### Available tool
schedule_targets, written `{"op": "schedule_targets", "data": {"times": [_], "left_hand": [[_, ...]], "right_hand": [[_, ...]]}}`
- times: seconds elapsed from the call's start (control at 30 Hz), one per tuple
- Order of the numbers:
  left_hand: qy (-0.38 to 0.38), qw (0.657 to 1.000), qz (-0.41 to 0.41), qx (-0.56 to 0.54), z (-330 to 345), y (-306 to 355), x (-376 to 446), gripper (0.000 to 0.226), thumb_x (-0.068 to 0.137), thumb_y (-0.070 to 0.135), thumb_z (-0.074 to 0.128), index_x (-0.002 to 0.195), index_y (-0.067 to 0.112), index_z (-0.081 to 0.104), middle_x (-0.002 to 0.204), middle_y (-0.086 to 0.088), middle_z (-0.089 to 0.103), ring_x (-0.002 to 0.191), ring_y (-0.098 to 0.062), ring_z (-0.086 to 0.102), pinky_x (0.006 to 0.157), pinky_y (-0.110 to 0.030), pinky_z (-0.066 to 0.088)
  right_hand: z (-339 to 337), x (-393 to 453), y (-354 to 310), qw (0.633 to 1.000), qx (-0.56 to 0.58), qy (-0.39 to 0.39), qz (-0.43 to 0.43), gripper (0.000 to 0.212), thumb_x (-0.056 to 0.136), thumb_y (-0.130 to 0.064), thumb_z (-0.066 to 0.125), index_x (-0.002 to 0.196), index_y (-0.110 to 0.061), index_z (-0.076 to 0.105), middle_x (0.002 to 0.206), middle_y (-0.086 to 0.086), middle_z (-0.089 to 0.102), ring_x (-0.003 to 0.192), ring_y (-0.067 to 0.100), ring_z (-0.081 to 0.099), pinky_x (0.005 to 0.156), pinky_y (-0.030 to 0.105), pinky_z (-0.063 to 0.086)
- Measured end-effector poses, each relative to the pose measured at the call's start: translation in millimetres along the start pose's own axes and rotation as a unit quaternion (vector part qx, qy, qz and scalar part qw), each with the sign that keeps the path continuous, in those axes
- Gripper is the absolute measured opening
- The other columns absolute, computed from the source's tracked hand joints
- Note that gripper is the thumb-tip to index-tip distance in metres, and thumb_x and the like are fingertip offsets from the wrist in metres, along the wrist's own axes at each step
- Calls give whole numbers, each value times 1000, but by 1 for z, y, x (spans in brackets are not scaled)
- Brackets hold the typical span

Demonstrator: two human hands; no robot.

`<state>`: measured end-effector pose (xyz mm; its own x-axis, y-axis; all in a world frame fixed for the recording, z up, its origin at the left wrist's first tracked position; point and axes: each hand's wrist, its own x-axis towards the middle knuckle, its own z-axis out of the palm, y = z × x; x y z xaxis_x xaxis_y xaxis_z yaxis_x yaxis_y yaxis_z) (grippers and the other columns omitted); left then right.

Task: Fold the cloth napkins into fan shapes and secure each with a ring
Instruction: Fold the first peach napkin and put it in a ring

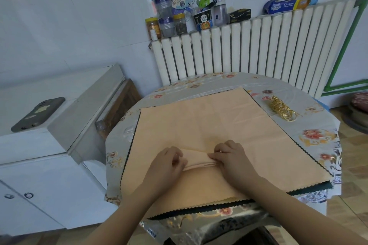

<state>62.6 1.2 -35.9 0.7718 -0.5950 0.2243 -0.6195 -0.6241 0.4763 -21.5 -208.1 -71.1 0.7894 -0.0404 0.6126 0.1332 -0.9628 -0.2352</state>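
A peach cloth napkin [209,123] lies spread flat over a dark green cloth whose zigzag edge [298,191] shows beneath it. Near the napkin's front middle a narrow pleat [196,160] is pinched up. My left hand [167,165] grips the pleat's left end and my right hand [231,157] grips its right end, fingers closed on the fabric. A pile of several gold rings [281,108] rests on the table at the back right, apart from the napkin.
The table carries a floral plastic cover [318,137]. A white radiator [249,49] stands behind, with jars and bottles [169,20] on top. A white cabinet [59,145] at left holds a phone [37,114].
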Motion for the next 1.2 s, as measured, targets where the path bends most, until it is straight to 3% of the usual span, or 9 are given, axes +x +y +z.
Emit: {"op": "schedule_targets", "data": {"times": [0.1,0.17,0.27,0.43,0.53,0.63,0.9,1.1,1.2], "left_hand": [[-5,999,-3,-33,2,-9,-6,49,81,50,37,115,22,59,104,12,49,101,-10,41,90,-22,32],[-24,996,-31,-84,1,-8,-7,41,83,38,40,120,28,53,110,12,45,105,-8,41,92,-19,31],[6,984,-78,-161,1,-12,-4,28,92,20,51,119,29,51,105,12,52,95,-2,50,82,-13,41],[49,971,-139,-186,2,-12,5,6,87,18,67,88,23,64,87,8,64,79,-1,56,65,-6,39],[75,966,-166,-181,4,-12,10,12,82,17,70,74,24,64,78,10,65,76,-5,58,62,-9,39],[79,968,-188,-144,5,-13,18,11,82,20,70,73,23,65,77,10,65,78,-10,59,60,-11,37],[59,981,-180,-44,3,-16,31,8,86,29,66,84,22,66,87,6,67,83,-14,57,67,-25,35],[47,988,-134,-60,6,-19,28,13,88,22,63,77,25,56,69,14,53,71,-11,48,58,-24,29],[48,988,-110,-98,7,-23,25,15,88,19,64,77,26,57,71,13,55,66,-4,47,57,-13,31]], "right_hand": [[-1,2,-2,1000,-16,-4,-13,25,70,-15,56,81,-23,76,69,-9,59,73,13,43,61,25,35],[-5,2,-4,999,-29,-11,-9,33,77,-28,44,81,-25,77,66,-10,58,66,14,51,63,24,34],[-6,2,-11,999,-33,-23,16,37,81,-42,42,86,-29,76,64,-11,56,63,15,54,60,25,39],[-3,2,-16,999,-19,20,44,35,81,-40,44,84,-27,76,61,-10,54,59,17,54,57,26,39],[-3,0,-16,999,-22,26,40,35,82,-38,44,83,-26,76,61,-10,55,59,17,54,56,27,41],[0,-1,-16,999,-20,23,35,35,82,-37,44,83,-25,76,64,-8,58,61,18,55,56,27,45],[-4,-3,-19,1000,-3,-10,12,36,83,-34,42,85,-25,77,83,-11,72,73,11,67,66,21,52],[-3,-7,-18,999,3,-37,1,36,83,-31,43,98,-26,75,90,-6,74,84,13,71,69,29,57],[-3,-8,-16,998,-5,-56,-14,38,82,-27,41,104,-28,73,93,-5,74,86,14,71,69,32,58]]}}
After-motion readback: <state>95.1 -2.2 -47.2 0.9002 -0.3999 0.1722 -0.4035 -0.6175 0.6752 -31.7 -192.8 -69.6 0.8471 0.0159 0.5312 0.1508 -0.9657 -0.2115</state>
